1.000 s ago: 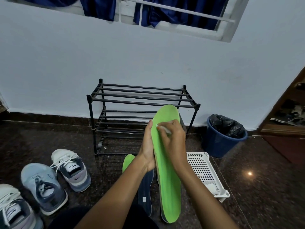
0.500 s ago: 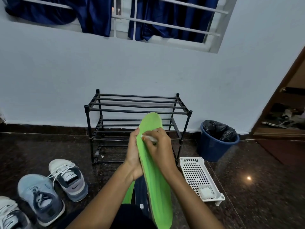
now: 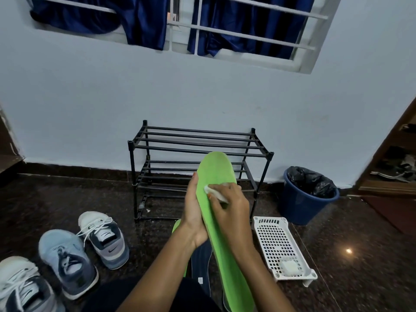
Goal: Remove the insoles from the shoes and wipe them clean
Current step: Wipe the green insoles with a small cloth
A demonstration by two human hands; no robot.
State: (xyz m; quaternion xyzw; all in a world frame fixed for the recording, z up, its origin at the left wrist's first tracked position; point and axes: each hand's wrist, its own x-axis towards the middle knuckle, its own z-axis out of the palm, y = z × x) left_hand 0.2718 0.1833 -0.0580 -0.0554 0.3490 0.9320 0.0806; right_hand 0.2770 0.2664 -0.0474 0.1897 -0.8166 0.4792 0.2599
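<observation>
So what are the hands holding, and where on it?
Left hand grips the long green foam insole around its middle; right hand pinches a small white wipe against it.

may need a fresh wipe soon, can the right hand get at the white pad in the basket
Probably yes: the white pad lies uncovered in the open basket, down to the right of the right hand, nothing between. It would first drop the wipe it holds.

Three shoes [image 3: 22, 287] [image 3: 67, 262] [image 3: 105, 239], two green insoles [image 3: 216, 172] [image 3: 177, 225], one dark insole [image 3: 201, 262], one rack [image 3: 198, 140], one bucket [image 3: 301, 206], one basket [image 3: 270, 220], one held wipe [image 3: 216, 192], two hands [image 3: 193, 212] [image 3: 231, 208]
</observation>
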